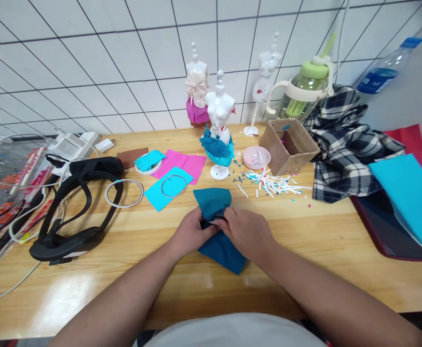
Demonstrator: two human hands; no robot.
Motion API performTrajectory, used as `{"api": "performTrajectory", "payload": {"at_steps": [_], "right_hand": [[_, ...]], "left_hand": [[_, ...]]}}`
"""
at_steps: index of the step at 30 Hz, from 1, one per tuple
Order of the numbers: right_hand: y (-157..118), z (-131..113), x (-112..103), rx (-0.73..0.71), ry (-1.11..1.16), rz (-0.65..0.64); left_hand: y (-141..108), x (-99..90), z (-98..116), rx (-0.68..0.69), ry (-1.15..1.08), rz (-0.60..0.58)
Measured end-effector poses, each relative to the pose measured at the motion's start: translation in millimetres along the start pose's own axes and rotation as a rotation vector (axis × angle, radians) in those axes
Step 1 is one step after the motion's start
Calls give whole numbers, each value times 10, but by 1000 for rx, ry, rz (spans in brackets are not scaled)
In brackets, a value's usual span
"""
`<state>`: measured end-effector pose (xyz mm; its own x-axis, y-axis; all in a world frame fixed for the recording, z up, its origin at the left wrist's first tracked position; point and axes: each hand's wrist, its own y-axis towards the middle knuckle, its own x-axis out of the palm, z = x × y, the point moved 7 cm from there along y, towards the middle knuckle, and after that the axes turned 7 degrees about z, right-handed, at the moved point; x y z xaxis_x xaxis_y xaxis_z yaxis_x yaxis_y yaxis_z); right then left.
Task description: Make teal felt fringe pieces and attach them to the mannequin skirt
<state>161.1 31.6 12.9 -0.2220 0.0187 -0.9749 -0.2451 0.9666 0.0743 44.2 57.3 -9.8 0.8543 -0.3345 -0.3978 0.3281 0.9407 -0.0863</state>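
A dark teal piece of fabric [223, 250] is gathered at its middle between my two hands, above the wooden table [305, 270]. My left hand [192, 232] grips the gathered part from the left, thumb toward the centre. From the right, my right hand [249, 231] pinches the same spot, fingertips close to my left thumb. The cloth's upper end [212, 200] fans out beyond my fingers. A small pale thing shows between my fingertips, too small to tell. Behind the fabric stands a white mini mannequin [221, 108] with a ruffled teal skirt [218, 147].
White strips [274, 183] and scraps lie beside a pink dish [256, 157] and a cardboard box [288, 147]. Left are hoops [124, 193], blue [156, 195] and pink sheets [194, 167], and a black headset [66, 243]. A tablet [384, 226] and plaid cloth [359, 144] lie right.
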Motion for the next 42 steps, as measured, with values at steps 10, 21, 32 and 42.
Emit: {"api": "performTrajectory", "payload": {"at_steps": [10, 21, 32, 42], "right_hand": [[1, 7, 3, 6, 37, -1], [22, 151, -40, -9, 73, 36], [156, 498, -19, -49, 250, 26], [103, 450, -10, 12, 114, -85]], "left_hand": [[-5, 13, 40, 24, 27, 1], [-24, -19, 4, 112, 193, 12], [-170, 99, 192, 423, 646, -270], [-116, -1532, 262, 49, 1022, 705]]}}
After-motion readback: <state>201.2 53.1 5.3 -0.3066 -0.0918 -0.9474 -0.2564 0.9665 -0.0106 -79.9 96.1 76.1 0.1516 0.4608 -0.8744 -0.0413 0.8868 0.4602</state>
